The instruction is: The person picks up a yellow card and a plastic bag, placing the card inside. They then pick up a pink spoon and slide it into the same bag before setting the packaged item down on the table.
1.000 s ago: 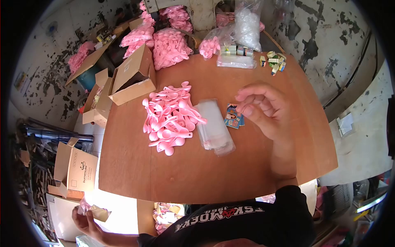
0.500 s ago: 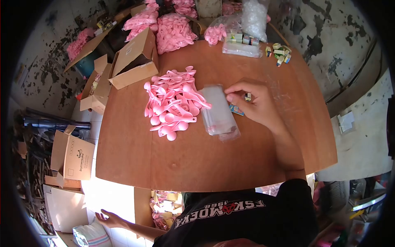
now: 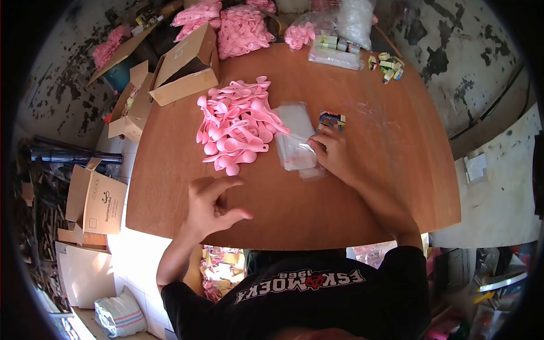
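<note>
My right hand [image 3: 333, 153] is pinched on the edge of a clear plastic bag, partly lifted off the stack of clear plastic bags [image 3: 294, 122]. Over the near part of the table, my left hand [image 3: 212, 208] holds nothing, its thumb and fingers apart. Beyond it lies a heap of pink plastic spoons [image 3: 238, 127], touching the left side of the bag stack. Small printed boxes [image 3: 331, 120] lie just past my right hand; their exact kind is too small to read.
An open cardboard box [image 3: 187, 68] stands at the table's far left. Large bags of pink spoons [image 3: 243, 34] sit at the back. More small boxes [image 3: 388, 67] and packs of plastic bags [image 3: 335, 56] lie far right. The wooden table [image 3: 170, 192] has a curved near edge.
My left hand has come up from beside the table to above its near part. The right hand has moved down and closed on a bag's edge, lifting it. The view has shifted slightly.
</note>
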A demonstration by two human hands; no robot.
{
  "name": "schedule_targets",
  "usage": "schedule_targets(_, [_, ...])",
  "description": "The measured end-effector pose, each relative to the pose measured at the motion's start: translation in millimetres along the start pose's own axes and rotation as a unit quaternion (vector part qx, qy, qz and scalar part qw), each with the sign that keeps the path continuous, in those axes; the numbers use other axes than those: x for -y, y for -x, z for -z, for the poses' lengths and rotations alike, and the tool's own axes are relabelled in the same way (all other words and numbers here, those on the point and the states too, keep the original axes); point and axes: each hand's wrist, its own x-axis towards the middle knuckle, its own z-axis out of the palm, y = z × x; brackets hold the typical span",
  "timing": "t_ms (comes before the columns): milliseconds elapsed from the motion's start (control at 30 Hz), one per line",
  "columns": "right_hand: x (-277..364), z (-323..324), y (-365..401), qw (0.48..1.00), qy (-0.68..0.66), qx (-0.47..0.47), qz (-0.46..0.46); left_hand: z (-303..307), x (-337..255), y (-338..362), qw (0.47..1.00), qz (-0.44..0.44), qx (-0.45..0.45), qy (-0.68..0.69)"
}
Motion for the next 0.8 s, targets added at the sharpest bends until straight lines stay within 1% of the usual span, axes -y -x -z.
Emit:
schedule_targets(33, [3.1,1.0,0.3,0.999,-0.016,-0.022,-0.026,-18.0,3.1,-9.6,0.999,0.047,0.011,0.017])
schedule_targets(67, [5.8,2.8,1.2,0.999,-0.015,-0.023,-0.029,-35.7,7.0,-18.2,0.995,0.095,0.022,0.034])
schedule_targets(133, [10.7,7.6,1.8,0.997,-0.051,-0.022,-0.048,-61.0,20.7,-38.5,0.992,0.033,0.116,-0.030])
schedule_targets(167, [14.3,9.2,1.8,0.997,-0.049,-0.023,-0.048,-74.3,29.2,-43.2,0.992,0.031,0.116,-0.029])
schedule_targets(233, [22.0,11.2,3.0,0.988,-0.093,-0.022,-0.123,-97.5,46.4,-49.5,0.992,-0.062,0.091,-0.067])
schedule_targets(267, [21.6,11.3,4.0,0.988,-0.090,-0.025,-0.122,-102.6,53.3,-51.5,0.993,-0.036,0.097,-0.064])
schedule_targets(300, [19.2,9.9,5.7,0.991,-0.090,-0.027,-0.093,-105.0,57.3,-57.4,0.993,-0.040,0.096,-0.063])
schedule_targets(333, [17.1,8.2,7.2,0.993,-0.091,-0.030,-0.065,-106.0,61.4,-63.5,0.990,-0.070,0.094,-0.074])
schedule_targets(367, [15.4,6.9,8.5,0.993,-0.090,-0.031,-0.066,-107.4,65.2,-67.0,0.987,-0.098,0.092,-0.085])
schedule_targets(400, [14.0,5.4,9.1,0.994,-0.092,-0.038,-0.034,-111.6,71.0,-67.6,0.987,-0.098,0.093,-0.085])
schedule_targets(433, [12.3,3.8,9.1,0.995,-0.094,-0.045,-0.001,-117.7,78.5,-67.6,0.983,-0.128,0.112,-0.068])
schedule_targets(467, [9.9,0.8,10.2,0.995,-0.094,-0.045,0.000,-123.4,85.1,-66.6,0.977,-0.158,0.131,-0.051])
schedule_targets(500, [8.9,-2.0,11.0,0.992,-0.108,-0.058,0.006,-127.7,88.1,-65.6,0.978,-0.158,0.130,-0.053])
schedule_targets(567, [6.3,-3.9,10.2,0.990,-0.121,-0.072,0.017,-136.6,93.4,-65.8,0.986,-0.136,0.095,-0.030])
schedule_targets(600, [7.1,-3.1,10.6,0.990,-0.122,-0.066,0.013,-140.2,91.4,-66.8,0.990,-0.129,0.058,-0.023])
schedule_targets(633, [8.4,-3.0,12.8,0.991,-0.123,-0.059,0.008,-141.6,91.0,-65.4,0.990,-0.129,0.058,-0.023])
schedule_targets(700, [9.8,-1.3,13.1,0.992,-0.111,-0.050,0.020,-143.6,90.9,-66.2,0.983,-0.177,0.033,-0.044])
schedule_targets(733, [9.1,-0.4,12.2,0.994,-0.098,-0.042,0.032,-145.1,92.8,-66.2,0.982,-0.179,0.031,-0.043])
schedule_targets(800, [9.2,1.1,12.4,0.994,-0.098,-0.029,0.043,-147.4,96.5,-63.9,0.966,-0.251,0.005,-0.060])
